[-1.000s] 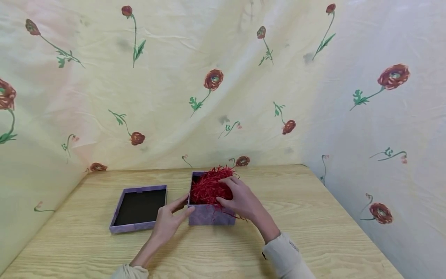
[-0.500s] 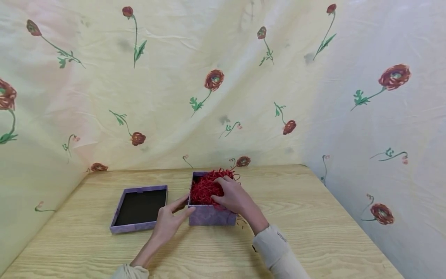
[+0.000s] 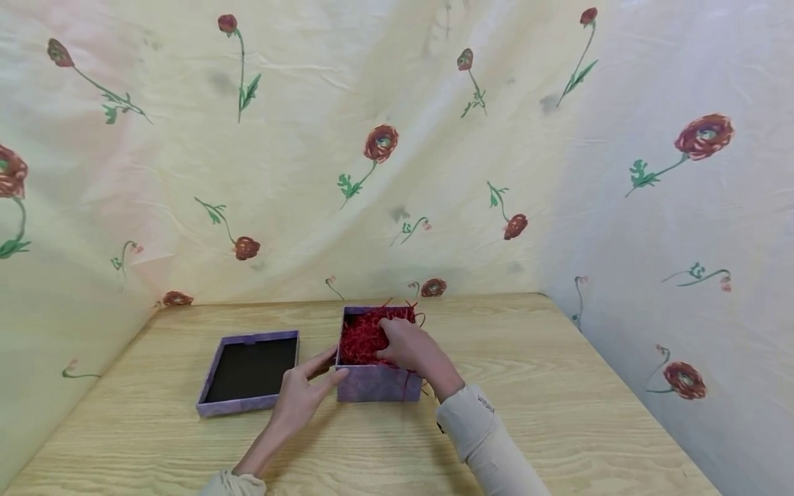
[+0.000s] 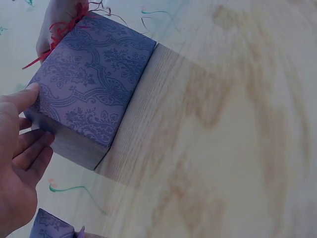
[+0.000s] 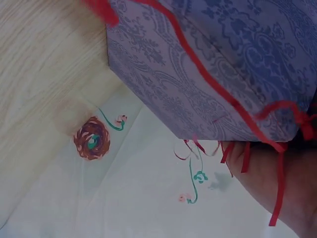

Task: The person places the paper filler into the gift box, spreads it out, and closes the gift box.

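Observation:
A purple patterned box (image 3: 378, 384) stands upright on the table, its open top filled with red shredded paper (image 3: 360, 341). My left hand (image 3: 298, 399) holds the box at its near left corner; in the left wrist view the thumb lies on the front face and the curled fingers (image 4: 37, 151) touch the left side. Over the right half of the box, my right hand (image 3: 412, 348) grips the shredded paper with thumb and fingers, the fingertips sunk in the strands. Loose red strands hang over the front and right edges, beside the right wrist.
A shallow purple lid (image 3: 238, 406) with a black inside lies on the table left of the box, inside facing up. Behind the wooden table (image 3: 515, 413) and along its sides hangs a cloth (image 3: 298, 172) printed with flowers.
My right hand has moved left and down into the box, and the red shredded paper has sunk lower with it. The left hand, box and lid have stayed put.

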A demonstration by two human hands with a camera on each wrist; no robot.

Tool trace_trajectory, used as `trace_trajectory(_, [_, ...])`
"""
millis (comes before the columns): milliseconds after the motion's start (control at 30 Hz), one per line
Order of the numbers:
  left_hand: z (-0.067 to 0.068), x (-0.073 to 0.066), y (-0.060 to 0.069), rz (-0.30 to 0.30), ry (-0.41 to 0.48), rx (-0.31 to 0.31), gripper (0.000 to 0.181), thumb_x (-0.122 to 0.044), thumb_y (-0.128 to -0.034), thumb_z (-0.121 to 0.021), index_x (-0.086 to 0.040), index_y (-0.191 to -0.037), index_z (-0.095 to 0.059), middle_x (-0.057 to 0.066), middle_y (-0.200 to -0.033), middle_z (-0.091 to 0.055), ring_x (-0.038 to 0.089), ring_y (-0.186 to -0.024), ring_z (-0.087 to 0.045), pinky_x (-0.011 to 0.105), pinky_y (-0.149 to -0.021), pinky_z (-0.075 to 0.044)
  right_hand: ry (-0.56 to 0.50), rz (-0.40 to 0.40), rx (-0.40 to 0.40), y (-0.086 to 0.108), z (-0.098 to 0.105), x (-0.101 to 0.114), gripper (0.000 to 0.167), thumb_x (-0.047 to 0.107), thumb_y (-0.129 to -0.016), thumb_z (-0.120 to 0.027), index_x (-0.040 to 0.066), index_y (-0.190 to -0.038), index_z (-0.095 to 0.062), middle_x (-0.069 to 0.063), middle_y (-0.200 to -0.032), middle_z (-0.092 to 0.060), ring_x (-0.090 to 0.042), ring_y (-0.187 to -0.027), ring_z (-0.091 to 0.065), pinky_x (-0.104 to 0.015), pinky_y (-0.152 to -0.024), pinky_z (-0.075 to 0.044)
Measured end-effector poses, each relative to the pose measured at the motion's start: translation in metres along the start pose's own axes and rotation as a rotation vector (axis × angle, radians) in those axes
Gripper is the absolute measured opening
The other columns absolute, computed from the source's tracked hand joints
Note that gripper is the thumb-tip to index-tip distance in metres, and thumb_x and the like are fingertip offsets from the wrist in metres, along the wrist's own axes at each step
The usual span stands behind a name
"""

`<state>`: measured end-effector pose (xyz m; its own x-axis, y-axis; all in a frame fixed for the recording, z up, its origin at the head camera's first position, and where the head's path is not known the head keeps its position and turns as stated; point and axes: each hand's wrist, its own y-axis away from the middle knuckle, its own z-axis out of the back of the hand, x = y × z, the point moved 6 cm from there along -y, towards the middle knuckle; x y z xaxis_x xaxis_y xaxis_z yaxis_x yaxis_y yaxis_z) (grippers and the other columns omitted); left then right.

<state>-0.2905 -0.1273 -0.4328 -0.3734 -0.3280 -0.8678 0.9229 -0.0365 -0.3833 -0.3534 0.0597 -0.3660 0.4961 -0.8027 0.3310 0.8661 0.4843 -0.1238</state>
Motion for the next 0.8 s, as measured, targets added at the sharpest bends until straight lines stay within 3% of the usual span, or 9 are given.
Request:
trace_trajectory(133, [0.0,-0.001,0.0,0.001,-0.002,-0.007,0.052,-0.027,-0.0945,-0.079,-0.011,-0.142,-0.066,0.013,-0.135,-0.066,0.032,-0.119,-0.065,0.048,-0.094,-0.056,-0.004,0.0,0.007,0.0,0.0,0.0,0.028,0.016,-0.092,-0.081,0.003,-0.112,-0.067,-0.002,-0.09,-0.064,-0.016,-0.079,-0.059,-0.038,-0.071,-0.051])
trace_trajectory(267, [0.0,-0.001,0.0,0.0,-0.005,-0.008,0.052,-0.027,-0.0947,-0.079,-0.01,-0.142,-0.065,0.014,-0.135,-0.066,0.033,-0.119,-0.065,0.048,-0.094,-0.056,-0.01,0.023,0.009,0.005,0.001,0.001,0.039,0.021,-0.098,-0.075,-0.001,-0.129,-0.064,-0.012,-0.11,-0.067,-0.025,-0.095,-0.065,-0.043,-0.083,-0.054])
trace_trajectory(400, [-0.001,0.0,-0.001,-0.002,-0.002,-0.007,0.052,-0.027,-0.0951,-0.078,-0.01,-0.142,-0.065,0.014,-0.135,-0.066,0.033,-0.119,-0.065,0.05,-0.094,-0.056,-0.042,0.076,-0.05,0.014,0.005,0.0,0.044,0.03,-0.104,-0.065,-0.001,-0.135,-0.062,-0.019,-0.13,-0.062,-0.035,-0.117,-0.062,-0.051,-0.098,-0.052])
trace_trajectory(500, [-0.001,0.001,-0.002,-0.003,-0.004,-0.008,0.051,-0.027,-0.095,-0.078,-0.011,-0.142,-0.065,0.013,-0.135,-0.066,0.033,-0.119,-0.065,0.05,-0.094,-0.056,-0.082,0.119,-0.115,0.023,0.01,-0.002,0.045,0.034,-0.106,-0.062,0.001,-0.136,-0.062,-0.019,-0.136,-0.059,-0.038,-0.125,-0.058,-0.054,-0.102,-0.049])
trace_trajectory(633, [-0.002,0.0,-0.003,-0.021,-0.006,-0.011,0.051,-0.026,-0.0952,-0.078,-0.009,-0.141,-0.066,0.015,-0.134,-0.067,0.034,-0.117,-0.066,0.049,-0.094,-0.056,-0.077,0.193,-0.18,0.037,0.014,-0.006,0.053,0.041,-0.1,-0.07,0.005,-0.138,-0.062,-0.015,-0.137,-0.058,-0.036,-0.127,-0.055,-0.053,-0.104,-0.048])
trace_trajectory(800, [0.0,0.0,-0.004,-0.034,-0.007,-0.016,0.051,-0.025,-0.0951,-0.078,-0.008,-0.141,-0.065,0.014,-0.133,-0.067,0.033,-0.117,-0.066,0.049,-0.094,-0.056,-0.037,0.272,-0.208,0.05,0.015,-0.007,0.065,0.043,-0.089,-0.083,0.007,-0.139,-0.061,-0.011,-0.135,-0.059,-0.032,-0.123,-0.057,-0.051,-0.101,-0.05])
